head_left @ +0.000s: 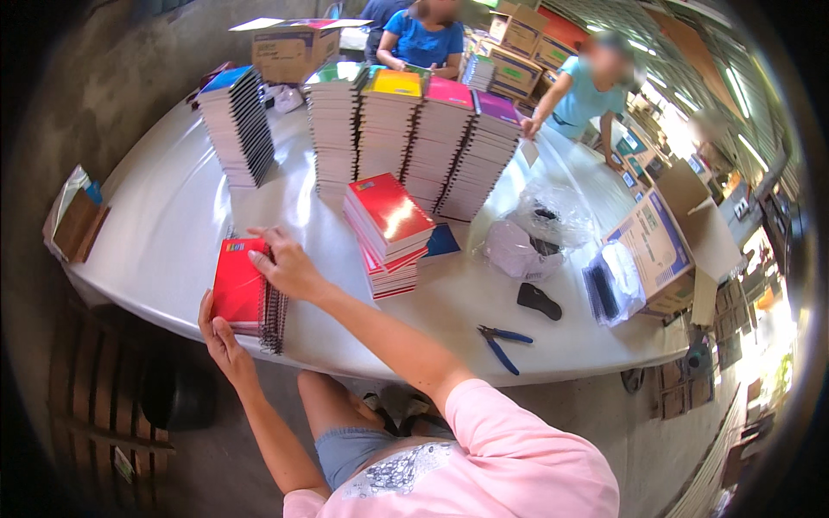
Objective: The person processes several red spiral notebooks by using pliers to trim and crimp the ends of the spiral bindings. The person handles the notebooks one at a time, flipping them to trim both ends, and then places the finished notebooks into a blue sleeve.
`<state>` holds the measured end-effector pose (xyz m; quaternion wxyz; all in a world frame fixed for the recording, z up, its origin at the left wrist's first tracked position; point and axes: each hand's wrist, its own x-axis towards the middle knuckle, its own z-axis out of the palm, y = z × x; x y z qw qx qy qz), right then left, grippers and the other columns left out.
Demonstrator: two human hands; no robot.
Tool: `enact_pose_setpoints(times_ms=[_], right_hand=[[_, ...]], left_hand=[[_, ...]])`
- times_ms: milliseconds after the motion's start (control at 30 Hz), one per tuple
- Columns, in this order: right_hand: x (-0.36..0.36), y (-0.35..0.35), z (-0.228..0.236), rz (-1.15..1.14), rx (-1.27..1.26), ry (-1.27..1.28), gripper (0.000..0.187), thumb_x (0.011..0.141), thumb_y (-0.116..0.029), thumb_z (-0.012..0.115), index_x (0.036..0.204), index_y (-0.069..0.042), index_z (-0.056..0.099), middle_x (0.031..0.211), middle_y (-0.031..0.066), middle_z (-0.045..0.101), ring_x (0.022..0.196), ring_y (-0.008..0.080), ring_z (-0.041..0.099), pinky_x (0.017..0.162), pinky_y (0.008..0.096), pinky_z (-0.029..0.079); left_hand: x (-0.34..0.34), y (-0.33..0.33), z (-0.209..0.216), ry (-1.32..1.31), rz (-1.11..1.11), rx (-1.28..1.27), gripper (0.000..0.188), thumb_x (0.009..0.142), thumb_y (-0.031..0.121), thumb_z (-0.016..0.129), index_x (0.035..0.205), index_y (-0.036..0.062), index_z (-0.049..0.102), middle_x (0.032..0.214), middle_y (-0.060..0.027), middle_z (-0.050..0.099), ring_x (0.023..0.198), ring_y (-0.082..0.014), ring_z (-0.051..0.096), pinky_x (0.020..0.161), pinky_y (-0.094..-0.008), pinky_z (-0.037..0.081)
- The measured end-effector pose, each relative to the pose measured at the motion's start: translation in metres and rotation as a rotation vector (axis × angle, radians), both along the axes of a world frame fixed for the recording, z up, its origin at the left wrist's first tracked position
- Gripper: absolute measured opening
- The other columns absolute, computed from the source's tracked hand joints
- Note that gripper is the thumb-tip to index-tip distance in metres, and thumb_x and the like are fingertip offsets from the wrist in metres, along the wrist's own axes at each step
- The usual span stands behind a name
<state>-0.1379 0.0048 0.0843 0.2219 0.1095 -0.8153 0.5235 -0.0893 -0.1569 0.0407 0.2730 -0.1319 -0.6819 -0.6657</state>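
Note:
At the table's near left edge lies a small pile of red spiral notebooks, its dark coils along the right side. My left hand grips the pile's near left corner, fingers along the side and thumb close to the cover. Over its far right corner bends my right hand, thumb on the red cover and fingers around the coil edge. Right of my hands stands an uneven stack of red-covered books, with no coils visible. A dark blue sheet or cover shows beside that stack.
Tall notebook stacks line the far side: blue, green, yellow, pink and purple. Blue-handled pliers, a black object, plastic bags and an open carton lie right. Co-workers stand beyond.

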Motion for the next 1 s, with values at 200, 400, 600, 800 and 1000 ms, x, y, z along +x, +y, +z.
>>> enact_pose_setpoints(times_ms=[200, 400, 600, 800, 1000], right_hand=[[0.01, -0.004, 0.003, -0.059, 0.097, 0.146, 0.038, 0.09, -0.02, 0.054, 0.125, -0.005, 0.05, 0.119, 0.0221, 0.048, 0.111, 0.0369, 0.049, 0.092, 0.0396, 0.042], [0.081, 0.026, 0.059, 0.025, -0.032, 0.447, 0.039, 0.08, 0.003, 0.053, 0.118, -0.005, 0.055, 0.116, 0.0187, 0.05, 0.105, 0.0316, 0.053, 0.081, 0.036, 0.047], [0.155, 0.133, 0.058, -0.353, 0.229, 0.662, 0.021, 0.072, 0.01, 0.053, 0.08, -0.008, 0.061, 0.09, 0.0094, 0.058, 0.08, 0.0186, 0.056, 0.065, 0.0265, 0.046], [0.146, 0.316, 0.026, -0.916, 0.345, -0.043, 0.018, 0.074, 0.005, 0.045, 0.083, 0.003, 0.06, 0.088, 0.0162, 0.063, 0.09, 0.0282, 0.062, 0.08, 0.0383, 0.048], [0.07, 0.393, -0.006, -0.878, 0.947, -0.654, 0.034, 0.073, -0.009, 0.055, 0.105, -0.001, 0.062, 0.11, 0.0195, 0.06, 0.109, 0.0379, 0.054, 0.089, 0.0445, 0.046]], left_hand=[[0.001, -0.004, 0.0, 0.015, 0.053, -0.02, 0.049, 0.1, 0.034, 0.036, 0.132, -0.0024, 0.041, 0.135, -0.013, 0.042, 0.124, -0.0222, 0.04, 0.104, -0.034, 0.03], [0.038, 0.003, 0.016, 0.27, 0.525, -0.055, 0.046, 0.098, 0.03, 0.042, 0.125, -0.0066, 0.04, 0.126, -0.018, 0.043, 0.118, -0.0283, 0.044, 0.101, -0.0414, 0.035], [0.097, 0.064, -0.002, 0.473, 0.195, -0.294, 0.033, 0.093, 0.025, 0.051, 0.112, -0.002, 0.044, 0.114, -0.0192, 0.046, 0.107, -0.0328, 0.048, 0.095, -0.0462, 0.04], [0.111, 0.113, -0.038, 0.407, -0.191, -0.346, 0.038, 0.073, 0.006, 0.07, 0.107, 0.0078, 0.052, 0.107, -0.0135, 0.051, 0.102, -0.0361, 0.053, 0.084, -0.0451, 0.046], [0.094, 0.14, -0.059, 0.439, -0.127, -0.445, 0.03, 0.072, 0.009, 0.069, 0.1, 0.0087, 0.057, 0.1, -0.0103, 0.055, 0.098, -0.031, 0.055, 0.082, -0.0437, 0.044]])
